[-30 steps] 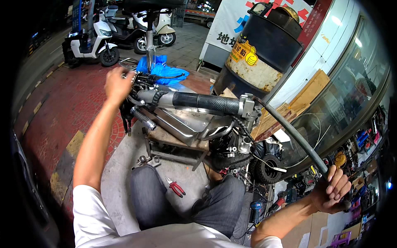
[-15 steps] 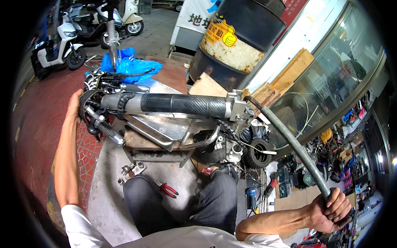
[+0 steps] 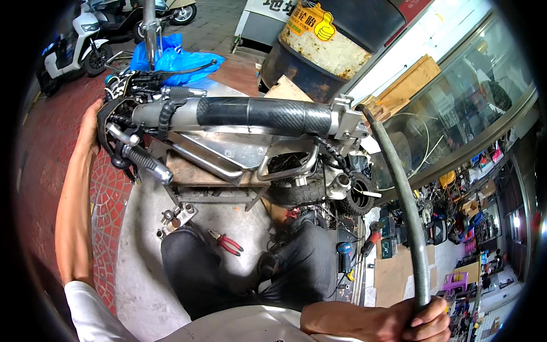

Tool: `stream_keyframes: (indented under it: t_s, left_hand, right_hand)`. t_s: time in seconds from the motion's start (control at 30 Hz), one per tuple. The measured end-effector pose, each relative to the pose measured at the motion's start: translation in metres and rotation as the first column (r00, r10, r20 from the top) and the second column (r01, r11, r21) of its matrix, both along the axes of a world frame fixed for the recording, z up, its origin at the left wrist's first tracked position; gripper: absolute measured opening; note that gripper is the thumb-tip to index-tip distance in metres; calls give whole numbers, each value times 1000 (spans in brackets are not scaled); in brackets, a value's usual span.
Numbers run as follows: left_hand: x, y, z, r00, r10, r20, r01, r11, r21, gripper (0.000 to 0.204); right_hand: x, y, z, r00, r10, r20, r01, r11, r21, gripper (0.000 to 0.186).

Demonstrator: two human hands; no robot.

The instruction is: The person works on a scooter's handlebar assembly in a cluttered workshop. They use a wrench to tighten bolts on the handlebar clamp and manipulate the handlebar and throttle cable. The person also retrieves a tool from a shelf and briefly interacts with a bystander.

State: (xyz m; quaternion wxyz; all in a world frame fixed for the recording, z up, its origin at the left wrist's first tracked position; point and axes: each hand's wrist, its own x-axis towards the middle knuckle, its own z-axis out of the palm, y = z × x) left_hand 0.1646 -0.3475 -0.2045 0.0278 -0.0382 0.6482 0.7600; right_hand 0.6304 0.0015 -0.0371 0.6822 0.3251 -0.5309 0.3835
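A scooter's stem (image 3: 256,117), a thick carbon-patterned tube, lies across a low wooden bench (image 3: 194,174). My left hand (image 3: 91,128) holds its left end, beside bundled cables and a ribbed handlebar grip (image 3: 145,162); part of the fingers is hidden behind that end. At the right end sits a silver metal clamp (image 3: 346,121). A dark bent rod (image 3: 363,109) meets it and runs into a long grey pipe (image 3: 405,216). Near the lower edge, my right hand (image 3: 413,325) is closed round the pipe's near end.
Red-handled pliers (image 3: 228,243) and metal parts (image 3: 178,216) lie on the floor by my knees. A blue power drill (image 3: 345,256) is to the right, near small tyres (image 3: 359,194). Behind the bench are a blue bag (image 3: 171,57), a rusty drum (image 3: 330,51) and parked scooters (image 3: 80,34).
My right hand has swung the pipe's near end left and toward me. The clamp end shows farther right, and my left hand has shifted left and up with the stem's end.
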Motion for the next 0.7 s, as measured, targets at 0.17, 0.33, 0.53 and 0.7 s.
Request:
stream_keyframes:
  t_s: [0.17, 0.33, 0.53, 0.7]
  left_hand:
    - [-2, 5, -13, 999, 3, -45, -1, 999, 40, 43]
    - [-17, -6, -22, 998, 18, -58, -19, 1000, -9, 43]
    - [-8, -29, 39, 992, 20, -128, -104, 707, -699, 45]
    - [73, 110, 140, 502, -244, -830, -619, 569, -542, 32]
  right_hand:
    - [-15, -30, -27, 989, -151, 9, 149, 981, 123, 46]
    - [-25, -42, -27, 993, -106, -50, 111, 989, 95, 43]
    - [6, -27, -15, 976, -59, 209, 28, 989, 148, 34]
    - [-9, -17, -21, 1000, -9, 16, 8, 996, 89, 39]
